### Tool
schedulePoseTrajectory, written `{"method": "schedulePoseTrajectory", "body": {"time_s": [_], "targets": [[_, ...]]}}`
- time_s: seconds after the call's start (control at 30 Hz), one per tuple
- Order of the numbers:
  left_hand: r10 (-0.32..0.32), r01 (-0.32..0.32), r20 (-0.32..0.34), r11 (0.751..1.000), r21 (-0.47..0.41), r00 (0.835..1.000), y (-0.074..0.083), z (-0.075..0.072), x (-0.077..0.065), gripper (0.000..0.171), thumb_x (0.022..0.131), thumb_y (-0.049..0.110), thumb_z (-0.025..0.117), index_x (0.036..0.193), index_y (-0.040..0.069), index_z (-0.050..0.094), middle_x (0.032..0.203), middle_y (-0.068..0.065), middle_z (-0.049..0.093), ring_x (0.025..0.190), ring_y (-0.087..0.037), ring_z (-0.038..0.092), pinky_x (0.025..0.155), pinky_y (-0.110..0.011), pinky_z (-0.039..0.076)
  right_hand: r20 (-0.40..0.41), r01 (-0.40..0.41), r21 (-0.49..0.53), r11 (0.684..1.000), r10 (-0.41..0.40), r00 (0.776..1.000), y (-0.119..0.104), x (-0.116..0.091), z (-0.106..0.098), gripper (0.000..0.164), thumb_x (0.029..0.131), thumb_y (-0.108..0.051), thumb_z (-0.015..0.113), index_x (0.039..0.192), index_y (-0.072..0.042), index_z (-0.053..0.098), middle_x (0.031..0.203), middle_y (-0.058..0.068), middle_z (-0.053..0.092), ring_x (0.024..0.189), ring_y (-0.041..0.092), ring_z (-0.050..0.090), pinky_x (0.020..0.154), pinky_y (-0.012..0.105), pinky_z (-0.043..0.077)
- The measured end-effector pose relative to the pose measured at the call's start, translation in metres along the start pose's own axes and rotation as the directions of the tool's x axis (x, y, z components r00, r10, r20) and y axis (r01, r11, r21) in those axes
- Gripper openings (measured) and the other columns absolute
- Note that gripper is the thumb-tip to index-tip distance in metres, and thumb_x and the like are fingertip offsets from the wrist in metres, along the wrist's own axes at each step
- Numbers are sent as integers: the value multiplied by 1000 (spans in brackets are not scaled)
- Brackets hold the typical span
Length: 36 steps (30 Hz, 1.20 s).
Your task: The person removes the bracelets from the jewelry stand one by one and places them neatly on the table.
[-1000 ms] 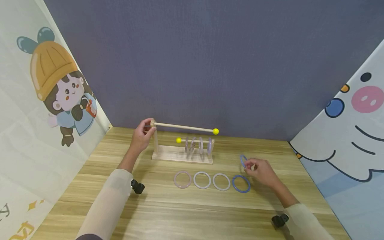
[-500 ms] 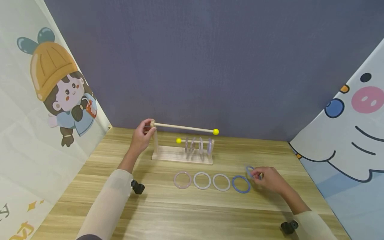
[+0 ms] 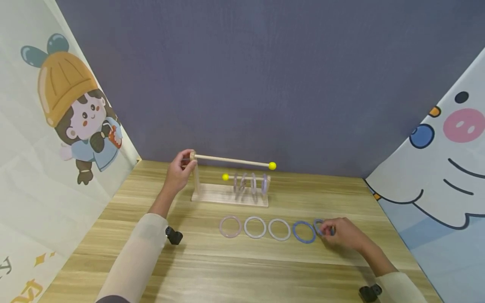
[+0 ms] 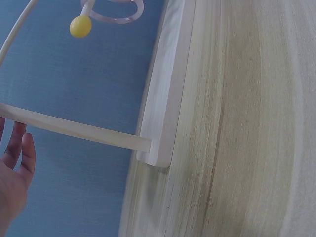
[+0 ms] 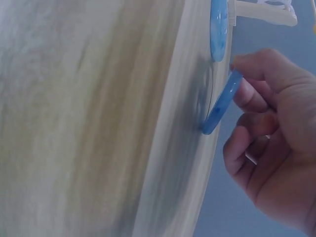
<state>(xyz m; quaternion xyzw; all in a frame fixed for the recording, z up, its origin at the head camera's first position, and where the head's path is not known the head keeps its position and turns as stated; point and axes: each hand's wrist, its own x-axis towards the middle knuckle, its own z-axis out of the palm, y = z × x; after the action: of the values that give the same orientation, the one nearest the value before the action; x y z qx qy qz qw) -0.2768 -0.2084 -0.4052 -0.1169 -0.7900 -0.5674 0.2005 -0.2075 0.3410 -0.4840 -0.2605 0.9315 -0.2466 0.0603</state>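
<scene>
My left hand holds the top of the taller left post of a wooden bangle stand; in the left wrist view its fingers lie against the post. My right hand pinches a blue bangle between thumb and fingers. That bangle is tilted, its lower edge right at the tabletop. Beside it lies a darker blue bangle, which ends a row with two whitish bangles and a pale pink bangle. Several pale purple bangles hang on the stand's lower rod.
The stand's upper rod carries no bangles and ends in a yellow ball. Another yellow ball caps the lower rod. A dark partition rises behind the wooden table, with printed panels at both sides.
My right hand has moved right and toward me, lowering the blue bangle to the table beside the row's right end. My left hand has stayed on the stand's post.
</scene>
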Motion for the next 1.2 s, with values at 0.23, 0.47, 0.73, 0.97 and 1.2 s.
{"method": "schedulePoseTrajectory", "body": {"time_s": [0.23, 0.47, 0.73, 0.97, 1.2], "targets": [[-3, 3, -3, 1000, -5, 1000, -2, 0, -1, 41, 100, 6, 62, 137, -8, 52, 123, -30, 62, 102, -28, 63, 73, -9, 51, 104, -17, 47, 999, 12, 995, 3, -6, 0, 14, 78, -12, 81, 86, -17, 72, 72, -15, 60, 66, -5, 50, 59, 18, 44], [-13, 13, -1, 1000, -7, 1000, -3, 0, -1, 41, 101, 7, 62, 138, -8, 52, 124, -30, 61, 103, -30, 61, 74, -9, 51, 149, -48, 116, 992, 30, 988, 7, -9, 3, 11, 80, -12, 81, 85, -16, 72, 70, -14, 58, 64, -4, 49, 58, 18, 43], [-20, 20, 7, 1000, -3, 1000, -1, -1, -2, 42, 101, 8, 62, 139, -7, 51, 125, -29, 60, 103, -29, 61, 73, -9, 51, 175, -56, 159, 986, 28, 984, 8, -7, 1, 11, 81, -13, 82, 86, -15, 71, 71, -12, 60, 65, -3, 51, 58, 19, 45], [-18, 18, -1, 1000, -1, 1000, -2, 0, -2, 41, 101, 8, 62, 138, -6, 52, 125, -28, 60, 102, -24, 61, 75, -9, 51, 187, -64, 179, 982, 30, 982, 12, -7, -1, 11, 82, -14, 81, 90, -15, 72, 74, -12, 61, 67, -3, 52, 60, 19, 45], [-12, 12, 5, 1000, -11, 1000, -2, 0, 1, 42, 101, 8, 62, 139, -7, 52, 125, -29, 60, 99, -14, 61, 74, -9, 51, 137, -72, 168, 983, 49, 989, 9, 0, -6, 5, 92, -15, 72, 97, -13, 73, 80, -8, 68, 70, -1, 56, 59, 21, 50]]}}
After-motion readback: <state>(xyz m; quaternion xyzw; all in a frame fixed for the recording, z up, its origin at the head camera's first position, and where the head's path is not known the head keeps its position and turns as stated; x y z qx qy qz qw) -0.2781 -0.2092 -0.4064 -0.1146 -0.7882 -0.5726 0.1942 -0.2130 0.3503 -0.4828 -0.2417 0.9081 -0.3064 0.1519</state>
